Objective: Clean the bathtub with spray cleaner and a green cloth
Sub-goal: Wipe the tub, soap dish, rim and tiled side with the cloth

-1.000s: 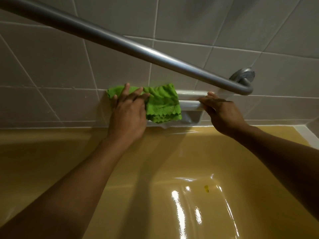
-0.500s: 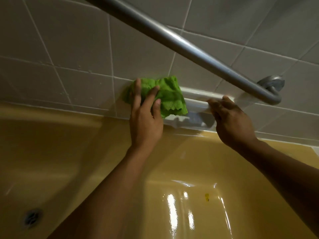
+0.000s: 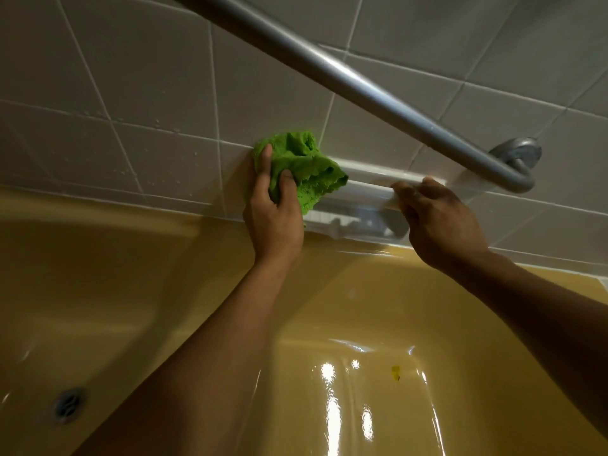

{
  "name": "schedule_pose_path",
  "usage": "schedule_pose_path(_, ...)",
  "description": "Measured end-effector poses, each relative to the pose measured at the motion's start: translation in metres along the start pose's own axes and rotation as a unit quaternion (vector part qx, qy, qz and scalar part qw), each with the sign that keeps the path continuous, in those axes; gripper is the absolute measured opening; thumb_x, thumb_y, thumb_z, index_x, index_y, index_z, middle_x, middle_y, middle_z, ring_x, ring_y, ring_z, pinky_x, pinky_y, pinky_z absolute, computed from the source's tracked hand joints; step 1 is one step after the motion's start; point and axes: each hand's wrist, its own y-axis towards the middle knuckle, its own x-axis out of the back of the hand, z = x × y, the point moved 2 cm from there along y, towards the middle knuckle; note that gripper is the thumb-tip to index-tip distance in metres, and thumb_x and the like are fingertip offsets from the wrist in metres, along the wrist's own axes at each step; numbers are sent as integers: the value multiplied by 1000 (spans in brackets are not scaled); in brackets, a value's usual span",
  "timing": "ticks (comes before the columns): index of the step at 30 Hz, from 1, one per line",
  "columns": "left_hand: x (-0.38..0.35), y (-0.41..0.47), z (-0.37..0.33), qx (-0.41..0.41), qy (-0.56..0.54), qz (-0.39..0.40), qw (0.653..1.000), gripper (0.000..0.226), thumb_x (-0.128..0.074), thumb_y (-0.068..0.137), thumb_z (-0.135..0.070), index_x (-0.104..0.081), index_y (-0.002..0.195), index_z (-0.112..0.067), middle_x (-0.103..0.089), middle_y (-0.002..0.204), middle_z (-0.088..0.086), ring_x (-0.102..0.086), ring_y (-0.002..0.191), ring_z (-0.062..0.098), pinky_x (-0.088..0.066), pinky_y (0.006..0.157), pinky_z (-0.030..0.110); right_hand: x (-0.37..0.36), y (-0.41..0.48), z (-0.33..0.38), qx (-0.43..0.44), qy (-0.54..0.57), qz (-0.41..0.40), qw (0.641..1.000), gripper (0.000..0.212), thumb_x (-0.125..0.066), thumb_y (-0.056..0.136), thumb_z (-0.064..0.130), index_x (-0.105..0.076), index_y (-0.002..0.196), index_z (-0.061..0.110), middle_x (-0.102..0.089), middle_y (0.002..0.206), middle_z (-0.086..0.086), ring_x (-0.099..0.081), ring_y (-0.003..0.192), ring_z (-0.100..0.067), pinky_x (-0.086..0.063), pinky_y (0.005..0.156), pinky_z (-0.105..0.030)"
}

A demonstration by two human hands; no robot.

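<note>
My left hand [image 3: 274,213] grips a bunched green cloth [image 3: 304,169] and holds it against the left end of a white ceramic soap holder [image 3: 362,195] set in the tiled wall. At the right end of the holder's white bar [image 3: 368,185], the curled fingers of my right hand [image 3: 439,218] hold on. Below both arms lies the yellow bathtub [image 3: 131,291], wet and shiny on its floor. No spray cleaner is in view.
A grey metal grab rail [image 3: 345,77] slants across the white tiled wall [image 3: 131,93] just above my hands, down to its mount [image 3: 516,154] at the right. The tub's drain [image 3: 67,404] sits at the lower left. A small yellow-black speck [image 3: 395,372] lies on the tub floor.
The view has tilted and shifted left, bringing the drain into sight. The cloth went from spread flat to bunched in my left hand. My right hand stayed on the bar.
</note>
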Motion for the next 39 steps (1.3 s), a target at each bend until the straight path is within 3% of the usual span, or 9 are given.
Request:
schedule_pose_path(5, 8, 2, 7, 8, -22, 15, 1000, 49, -53, 106, -39, -40, 154, -44, -48, 150, -22, -51, 129, 2, -42, 103, 14, -2, 1, 11, 8, -17, -2, 1000, 37, -45, 107, 20, -50, 144, 23, -64, 123, -13, -53, 117, -37, -51, 80, -45)
schedule_pose_path(8, 6, 0, 10, 21, -32, 10, 999, 51, -50, 108, -36, -36, 156, -40, -44, 141, -28, -48, 126, -2, -36, 92, 1, -8, -1, 16, -3, -2, -18, 1000, 36, -39, 109, 23, -49, 144, 25, -63, 128, -13, -55, 116, -40, -49, 87, -45)
schedule_pose_path(10, 2, 1, 9, 8, -6, 13, 1000, 53, -51, 107, -37, -36, 157, -39, -42, 154, -18, -47, 133, 4, -33, 93, -1, -11, -2, 17, -6, 4, -23, 1000, 36, -38, 109, 23, -49, 143, 25, -63, 125, -14, -54, 116, -40, -47, 90, -44)
schedule_pose_path(13, -12, 3, -4, -3, 95, 46, 994, 52, -56, 103, -46, -43, 153, -41, -23, 168, 8, -30, 151, 25, -28, 110, 19, -13, -2, 18, -8, 2, -17, 1000, 37, -37, 109, 24, -48, 143, 25, -62, 126, -14, -52, 116, -40, -46, 87, -44)
schedule_pose_path(19, -16, -4, -15, -3, 163, 56, 985, 56, -49, 103, -54, -35, 156, -45, 6, 173, 7, -5, 159, 31, -26, 123, 47, -12, -2, 21, -7, -2, -26, 1000, 35, -47, 105, 11, -52, 138, 20, -63, 119, -18, -52, 107, -39, -38, 81, -37)
schedule_pose_path(25, -7, -3, -4, -3, 91, 54, 994, 64, -52, 104, -48, -22, 161, -43, -20, 170, 5, -27, 153, 26, -26, 108, 17, -11, -3, 22, -7, -6, -26, 1000, 34, -46, 105, 12, -52, 138, 20, -63, 120, -18, -53, 107, -40, -42, 82, -40)
schedule_pose_path(30, -18, 8, 11, 87, -30, 12, 996, 72, -48, 98, -64, -13, 159, -51, -31, 167, -2, -34, 150, 30, -33, 120, 55, -9, -3, 23, -6, 0, -26, 1000, 36, -50, 103, 6, -54, 137, 17, -64, 115, -20, -54, 102, -40, -41, 83, -40)
schedule_pose_path(34, -18, 13, 18, 150, -64, -5, 987, 67, -46, 98, -66, -22, 159, -50, -37, 164, -3, -41, 146, 27, -36, 119, 51, -10, -3, 24, -6, -6, -24, 1000, 40, -51, 100, 4, -53, 137, 18, -63, 115, -20, -55, 103, -41, -45, 85, -42)
schedule_pose_path(39, -12, 12, 30, 213, -128, -5, 969, 63, -47, 90, -75, -46, 148, -50, -64, 134, -8, -62, 118, 19, -50, 105, 42, -12, -4, 22, -8, 0, -34, 999, 34, -47, 104, 8, -52, 136, 19, -63, 118, -18, -53, 107, -41, -37, 81, -37)
